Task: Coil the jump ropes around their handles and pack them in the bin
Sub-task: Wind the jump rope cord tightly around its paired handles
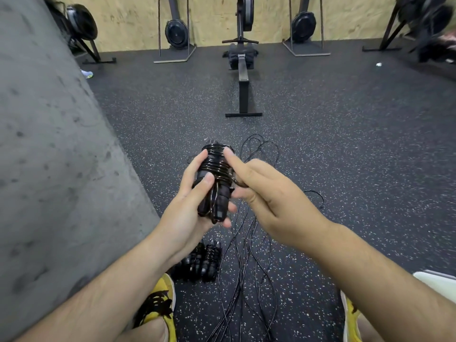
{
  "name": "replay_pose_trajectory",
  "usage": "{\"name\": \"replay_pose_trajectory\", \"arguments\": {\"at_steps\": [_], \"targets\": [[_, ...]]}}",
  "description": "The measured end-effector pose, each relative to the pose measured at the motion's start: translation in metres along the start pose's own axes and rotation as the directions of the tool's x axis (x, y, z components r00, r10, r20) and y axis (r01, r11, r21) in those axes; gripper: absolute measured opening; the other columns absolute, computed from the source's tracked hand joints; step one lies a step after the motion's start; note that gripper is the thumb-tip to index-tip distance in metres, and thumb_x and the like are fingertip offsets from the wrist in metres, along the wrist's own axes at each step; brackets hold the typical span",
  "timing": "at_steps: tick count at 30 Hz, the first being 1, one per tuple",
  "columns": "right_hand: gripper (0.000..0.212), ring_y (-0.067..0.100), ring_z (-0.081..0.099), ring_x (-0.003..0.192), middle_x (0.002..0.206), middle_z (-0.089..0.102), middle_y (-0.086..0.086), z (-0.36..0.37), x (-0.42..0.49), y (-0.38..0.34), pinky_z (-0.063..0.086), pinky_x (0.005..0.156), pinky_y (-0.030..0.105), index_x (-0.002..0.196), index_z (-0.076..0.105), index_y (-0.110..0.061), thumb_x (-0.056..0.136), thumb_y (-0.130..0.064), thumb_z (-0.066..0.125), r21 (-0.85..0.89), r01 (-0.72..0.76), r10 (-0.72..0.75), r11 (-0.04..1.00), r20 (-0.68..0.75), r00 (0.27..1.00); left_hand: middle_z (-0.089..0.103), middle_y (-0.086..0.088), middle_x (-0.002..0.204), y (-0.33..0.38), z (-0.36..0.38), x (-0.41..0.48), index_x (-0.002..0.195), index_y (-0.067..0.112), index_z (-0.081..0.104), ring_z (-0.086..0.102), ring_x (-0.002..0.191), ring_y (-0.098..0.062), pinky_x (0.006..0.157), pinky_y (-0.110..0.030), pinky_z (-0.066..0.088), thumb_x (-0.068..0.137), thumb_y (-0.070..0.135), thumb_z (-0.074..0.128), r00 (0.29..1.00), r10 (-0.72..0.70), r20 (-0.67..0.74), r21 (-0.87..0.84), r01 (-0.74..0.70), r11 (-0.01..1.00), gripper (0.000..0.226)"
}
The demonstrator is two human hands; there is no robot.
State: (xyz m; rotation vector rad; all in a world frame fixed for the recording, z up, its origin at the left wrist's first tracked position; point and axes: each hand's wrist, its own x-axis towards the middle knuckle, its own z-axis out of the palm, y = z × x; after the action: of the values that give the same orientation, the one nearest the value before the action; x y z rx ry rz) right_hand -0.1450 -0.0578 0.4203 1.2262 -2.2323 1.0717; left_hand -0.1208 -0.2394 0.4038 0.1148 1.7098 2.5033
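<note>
My left hand (195, 201) grips a pair of black jump rope handles (214, 183) held together, with black cord wound in many turns around their upper half. My right hand (266, 191) is beside the bundle on the right; its index finger points up along the coil and its other fingers pinch the cord near the handles. Several loose black ropes (249, 262) trail over the floor below my hands and loop out beyond them. Coiled rope bundles (199, 262) lie on the floor near my left foot. No bin is clearly in view.
A grey concrete wall (49, 144) fills the left side. A rowing machine (243, 70) stands ahead on the speckled black rubber floor (345, 144), with others upright against the plywood wall. My yellow shoes (160, 302) are below. A white object (436, 282) sits at the lower right edge.
</note>
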Motion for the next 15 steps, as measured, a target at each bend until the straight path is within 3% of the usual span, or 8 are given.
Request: {"name": "replay_pose_trajectory", "arguments": {"at_steps": [2, 4, 8, 12, 15], "targets": [[0.058, 0.007, 0.043, 0.097, 0.106, 0.041, -0.010, -0.0020, -0.0019, 0.0006, 0.036, 0.094, 0.014, 0.158, 0.020, -0.012, 0.105, -0.027, 0.038, 0.006, -0.036, 0.036, 0.999, 0.066, 0.997, 0.070, -0.017, 0.107, 0.0018, -0.0018, 0.0009, 0.137, 0.053, 0.049, 0.062, 0.078, -0.034, 0.059, -0.036, 0.051, 0.104, 0.027, 0.046, 1.000, -0.004, -0.003, -0.034, 0.004, 0.999, 0.042], [0.056, 0.002, 0.042, 0.093, 0.101, 0.039, -0.016, -0.0025, -0.0039, 0.0015, 0.039, 0.089, 0.014, 0.158, 0.025, -0.017, 0.105, -0.034, 0.036, -0.016, -0.052, 0.054, 0.998, 0.082, 0.995, 0.070, -0.016, 0.106, 0.0018, -0.0026, 0.0018, 0.138, 0.051, 0.049, 0.062, 0.077, -0.032, 0.059, -0.036, 0.050, 0.105, 0.026, 0.045, 1.000, -0.001, -0.002, -0.042, 0.001, 0.999, 0.042], [0.057, 0.002, 0.045, 0.075, 0.093, 0.035, -0.021, -0.0021, -0.0041, 0.0010, 0.050, 0.068, 0.033, 0.153, 0.037, -0.032, 0.102, -0.055, 0.027, -0.204, -0.097, 0.125, 0.974, 0.132, 0.983, 0.070, -0.011, 0.116, 0.0020, -0.0009, 0.0022, 0.138, 0.049, 0.051, 0.066, 0.075, -0.024, 0.058, -0.037, 0.051, 0.102, 0.026, 0.048, 1.000, 0.011, -0.003, -0.053, -0.011, 0.999, 0.042], [0.068, 0.004, 0.036, 0.081, 0.098, 0.022, -0.017, -0.0029, -0.0027, -0.0043, 0.040, 0.074, 0.026, 0.160, 0.012, -0.020, 0.101, -0.052, 0.015, -0.292, -0.117, 0.208, 0.949, 0.302, 0.930, 0.068, -0.010, 0.120, 0.0082, -0.0053, 0.0051, 0.138, 0.048, 0.052, 0.066, 0.078, -0.029, 0.055, -0.036, 0.051, 0.101, 0.027, 0.050, 0.998, 0.037, -0.051, -0.066, -0.041, 0.997, 0.043], [0.066, 0.011, 0.044, 0.088, 0.106, 0.033, -0.009, -0.0002, -0.0024, -0.0059, 0.044, 0.075, 0.028, 0.159, 0.013, -0.013, 0.104, -0.048, 0.013, -0.425, -0.069, 0.209, 0.903, 0.293, 0.933, 0.063, -0.013, 0.129, 0.0095, -0.0048, 0.0047, 0.137, 0.048, 0.051, 0.067, 0.081, -0.030, 0.054, -0.036, 0.051, 0.100, 0.027, 0.051, 0.997, 0.047, -0.057, -0.060, -0.051, 0.997, 0.043]]}}
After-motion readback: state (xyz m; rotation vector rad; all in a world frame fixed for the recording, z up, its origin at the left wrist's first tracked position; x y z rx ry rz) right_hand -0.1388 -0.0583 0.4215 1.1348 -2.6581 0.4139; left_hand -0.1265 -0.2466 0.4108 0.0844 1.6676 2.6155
